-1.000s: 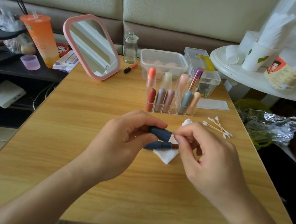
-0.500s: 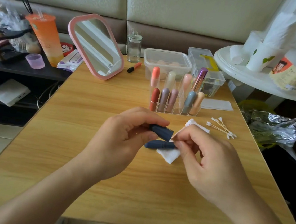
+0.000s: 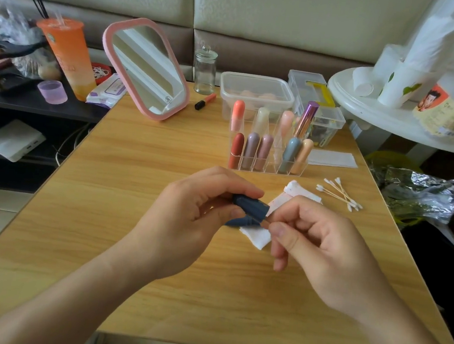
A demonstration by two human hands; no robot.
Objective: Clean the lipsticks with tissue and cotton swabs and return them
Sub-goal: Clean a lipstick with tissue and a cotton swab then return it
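Observation:
My left hand (image 3: 187,223) grips a dark blue lipstick piece (image 3: 250,205) between thumb and fingers above the table's middle. Just under it a second dark blue piece (image 3: 241,222) lies across a white tissue (image 3: 255,237). My right hand (image 3: 324,245) pinches that lower piece at its right end with thumb and forefinger; the tip itself is hidden. Behind stands a clear organizer (image 3: 269,162) holding several lipsticks. Several cotton swabs (image 3: 340,194) lie to its right.
A pink mirror (image 3: 147,67), a glass jar (image 3: 204,70), an orange pen (image 3: 206,101) and plastic boxes (image 3: 255,91) line the wooden table's (image 3: 153,289) back. A flat white pad (image 3: 332,158) lies at right. An orange cup (image 3: 68,54) stands left; a white side table (image 3: 386,118) stands right.
My right hand has dropped from the tissue at the upper blue piece to the end of the lower piece. My left hand has stayed nearly still with the upper piece.

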